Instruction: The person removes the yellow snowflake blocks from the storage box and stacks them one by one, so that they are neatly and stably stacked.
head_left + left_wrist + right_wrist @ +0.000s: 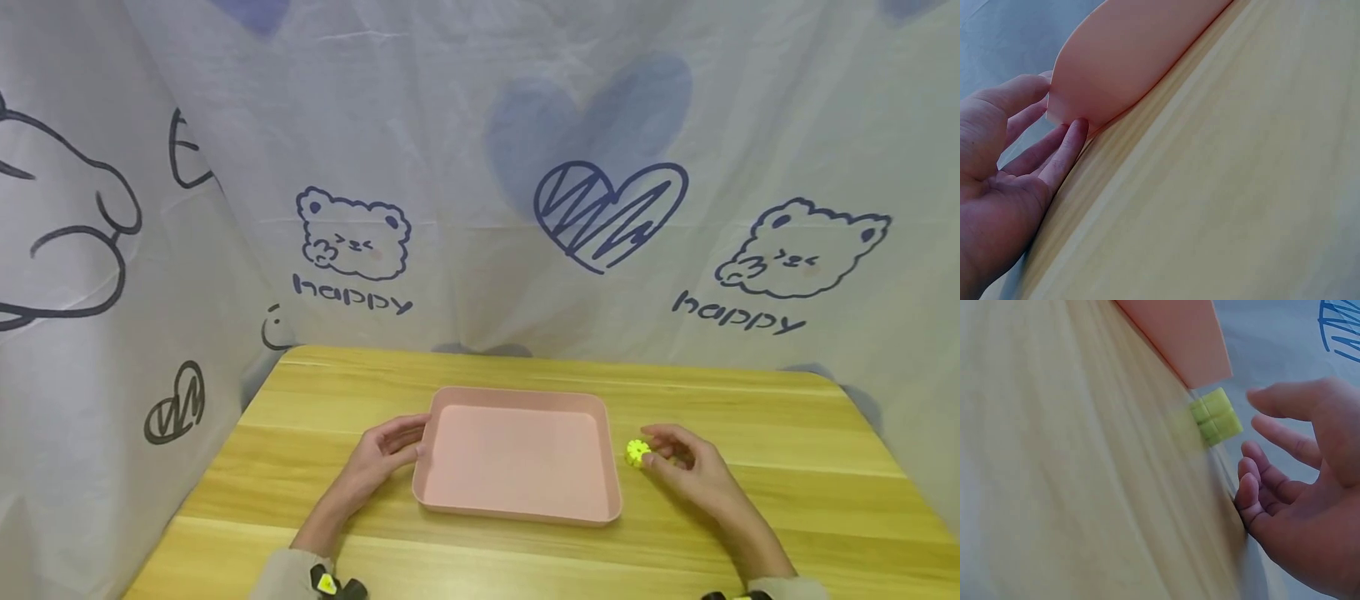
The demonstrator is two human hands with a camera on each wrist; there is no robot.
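A shallow pink tray lies on the wooden table. At its left side, my left hand touches the wall with fingers fairly straight. In the left wrist view, the left hand's fingertips rest against the outside of the tray, and the thumb is at its rim. Right of the tray stands a small bright yellow-green, gear-shaped piece with grooved sides. My right hand is just right of it, fingers loosely bent. The right wrist view shows a small gap between this hand and the piece.
The wooden table has a back edge in front of a pale hanging cloth printed with hearts, bear faces and "happy". More cloth hangs along the left side. Dark wrist straps sit over the sleeves.
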